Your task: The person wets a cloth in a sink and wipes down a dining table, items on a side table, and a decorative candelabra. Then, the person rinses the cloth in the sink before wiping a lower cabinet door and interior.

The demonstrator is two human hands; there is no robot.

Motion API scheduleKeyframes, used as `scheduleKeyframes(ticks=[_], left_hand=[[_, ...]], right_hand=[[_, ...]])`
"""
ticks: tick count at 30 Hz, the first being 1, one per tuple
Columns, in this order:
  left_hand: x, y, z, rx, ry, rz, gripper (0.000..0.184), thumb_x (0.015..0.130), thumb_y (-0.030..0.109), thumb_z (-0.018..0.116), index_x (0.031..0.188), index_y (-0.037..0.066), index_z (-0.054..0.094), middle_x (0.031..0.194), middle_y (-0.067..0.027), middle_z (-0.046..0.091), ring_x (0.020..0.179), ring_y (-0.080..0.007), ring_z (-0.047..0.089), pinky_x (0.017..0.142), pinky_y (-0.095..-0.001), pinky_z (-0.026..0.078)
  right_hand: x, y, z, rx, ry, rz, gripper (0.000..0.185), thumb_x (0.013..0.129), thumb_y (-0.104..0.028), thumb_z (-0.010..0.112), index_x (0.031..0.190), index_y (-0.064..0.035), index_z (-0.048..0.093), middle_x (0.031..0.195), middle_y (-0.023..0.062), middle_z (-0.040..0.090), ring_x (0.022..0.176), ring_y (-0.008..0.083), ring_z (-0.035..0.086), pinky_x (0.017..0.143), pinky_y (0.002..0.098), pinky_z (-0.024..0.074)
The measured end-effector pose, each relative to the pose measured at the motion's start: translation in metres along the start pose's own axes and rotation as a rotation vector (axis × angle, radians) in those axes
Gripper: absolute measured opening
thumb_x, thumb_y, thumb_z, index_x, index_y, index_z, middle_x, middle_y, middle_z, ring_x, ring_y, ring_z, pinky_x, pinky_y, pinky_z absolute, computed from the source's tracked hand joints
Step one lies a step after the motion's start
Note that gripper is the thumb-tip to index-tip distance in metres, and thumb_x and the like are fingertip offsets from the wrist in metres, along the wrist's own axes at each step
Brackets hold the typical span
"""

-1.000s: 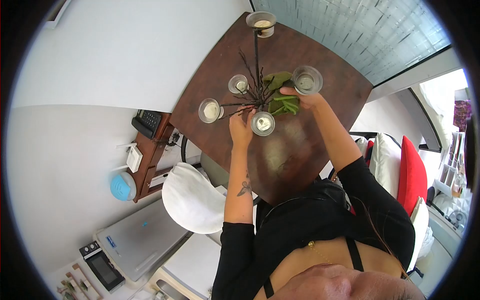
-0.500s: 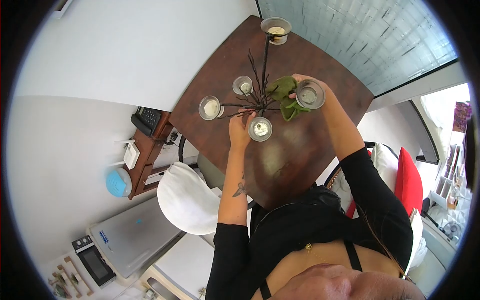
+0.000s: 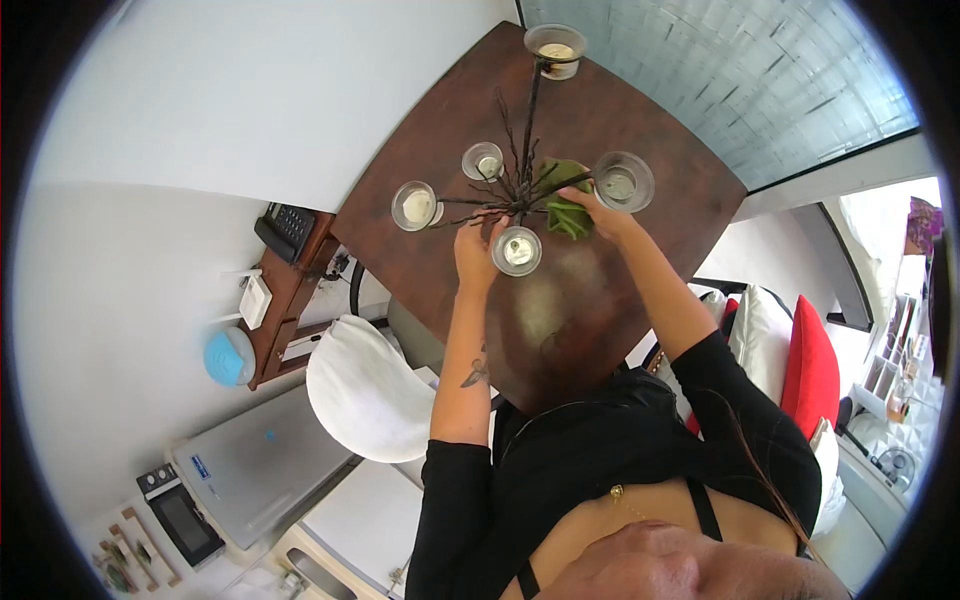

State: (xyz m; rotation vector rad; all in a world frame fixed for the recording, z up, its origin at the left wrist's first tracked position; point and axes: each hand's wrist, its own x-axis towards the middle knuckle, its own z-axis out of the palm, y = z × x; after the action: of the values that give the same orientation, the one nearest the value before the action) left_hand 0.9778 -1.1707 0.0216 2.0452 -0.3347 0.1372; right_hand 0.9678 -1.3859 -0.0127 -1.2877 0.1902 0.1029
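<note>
A dark branching metal candle holder (image 3: 524,203) stands on the brown table, with several clear glass cups on its arms holding pale candles. My left hand (image 3: 476,245) is closed around a low part of it, between the left cup (image 3: 415,206) and the front cup (image 3: 516,251); its fingertips are partly hidden by the thin branches. My right hand (image 3: 603,212) grips a green cloth (image 3: 568,215), which is bunched against the right side of the candle holder's middle. The right cup (image 3: 623,182) is just above that hand, and the tall back cup (image 3: 556,50) stands farthest away.
The glossy wooden table (image 3: 560,310) has a white chair (image 3: 365,390) at its left. A telephone (image 3: 287,232) sits on a wooden shelf beyond. Red and white cushions (image 3: 812,365) lie at the right, and a tiled glass wall (image 3: 720,80) borders the far side.
My right hand has come inward from behind the right cup to beneath it, shifting the green cloth closer to the candle holder's centre. My left hand keeps its grip.
</note>
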Motion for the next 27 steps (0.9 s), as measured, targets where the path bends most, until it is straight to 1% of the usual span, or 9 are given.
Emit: scheduleKeyframes(ticks=[2,5,7,9,10,13,17,25,27], left_hand=[[0.0,0.005,-0.002,-0.013,0.005,-0.02,0.019,0.082,0.021,0.063,0.088,0.003,0.064,0.082,-0.013,0.064,0.078,-0.0309,0.06,0.07,-0.0361,0.044],[0.0,0.005,-0.005,-0.066,-0.014,0.017,0.02,0.082,0.022,0.063,0.088,0.004,0.065,0.082,-0.013,0.065,0.076,-0.0311,0.06,0.068,-0.0361,0.045],[0.001,-0.003,-0.002,0.044,0.002,0.021,0.021,0.082,0.023,0.062,0.09,0.004,0.065,0.082,-0.0129,0.065,0.075,-0.0303,0.061,0.067,-0.0356,0.045],[0.001,0.0,-0.004,0.013,0.003,-0.012,0.021,0.082,0.024,0.062,0.09,0.004,0.064,0.083,-0.0127,0.065,0.076,-0.03,0.061,0.066,-0.0355,0.045],[0.002,0.003,-0.004,-0.012,0.001,-0.004,0.021,0.081,0.024,0.062,0.089,0.005,0.064,0.083,-0.0125,0.065,0.076,-0.03,0.061,0.066,-0.0359,0.045],[-0.001,-0.002,0.0,-0.043,0.023,0.001,0.02,0.081,0.023,0.063,0.088,0.005,0.063,0.083,-0.0122,0.065,0.077,-0.0303,0.062,0.067,-0.0365,0.045],[-0.002,0.003,-0.001,-0.02,0.072,0.014,0.018,0.081,0.022,0.063,0.088,0.005,0.063,0.081,-0.0117,0.066,0.074,-0.0302,0.063,0.066,-0.0363,0.047],[0.005,0.003,-0.002,0.065,0.095,-0.007,0.018,0.08,0.023,0.065,0.087,0.006,0.065,0.079,-0.0107,0.066,0.07,-0.0285,0.063,0.063,-0.0362,0.047],[0.006,0.003,0.0,0.082,0.098,-0.042,0.018,0.08,0.024,0.065,0.087,0.007,0.065,0.078,-0.0106,0.066,0.07,-0.0281,0.063,0.063,-0.0363,0.047]], right_hand=[[-0.001,0.01,-0.003,0.202,0.3,0.023,0.029,0.077,-0.01,0.07,0.103,-0.0054,0.056,0.09,0.0034,0.061,0.081,0.0163,0.061,0.073,0.0323,0.0512],[-0.007,0.022,-0.009,0.458,0.408,-0.043,0.026,0.077,-0.012,0.07,0.098,-0.0047,0.056,0.091,0.0045,0.061,0.079,0.0184,0.061,0.072,0.0342,0.0514],[-0.027,-0.002,-0.006,0.662,0.373,0.061,0.027,0.077,-0.012,0.068,0.102,-0.0047,0.057,0.094,0.0074,0.062,0.08,0.0196,0.062,0.073,0.0341,0.0519],[-0.043,-0.012,-0.012,0.971,0.073,0.097,0.033,0.078,-0.012,0.067,0.108,-0.0044,0.055,0.098,0.0098,0.062,0.083,0.0209,0.062,0.073,0.0352,0.0522],[-0.047,-0.013,-0.015,0.895,-0.103,-0.039,0.03,0.085,-0.016,0.059,0.11,0.0002,0.054,0.101,0.0114,0.06,0.091,0.0226,0.06,0.079,0.0341,0.0502],[-0.042,-0.03,0.006,0.397,-0.023,0.189,0.033,0.081,-0.011,0.064,0.11,0.001,0.053,0.099,0.0115,0.061,0.087,0.0204,0.061,0.077,0.0316,0.0509],[-0.016,-0.037,0.044,-0.231,0.013,-0.02,0.026,0.08,-0.014,0.068,0.099,0.0017,0.059,0.089,0.0067,0.064,0.075,0.0124,0.06,0.068,0.0262,0.0479],[0.004,-0.044,0.062,-0.463,0.192,-0.335,0.023,0.079,-0.015,0.069,0.092,0.0019,0.061,0.084,0.0067,0.065,0.074,0.0097,0.059,0.069,0.0255,0.0472],[0.004,-0.049,0.061,-0.044,0.171,-0.111,0.025,0.078,-0.014,0.07,0.096,0.0011,0.061,0.089,0.0062,0.065,0.075,0.0122,0.06,0.069,0.0254,0.0477]])
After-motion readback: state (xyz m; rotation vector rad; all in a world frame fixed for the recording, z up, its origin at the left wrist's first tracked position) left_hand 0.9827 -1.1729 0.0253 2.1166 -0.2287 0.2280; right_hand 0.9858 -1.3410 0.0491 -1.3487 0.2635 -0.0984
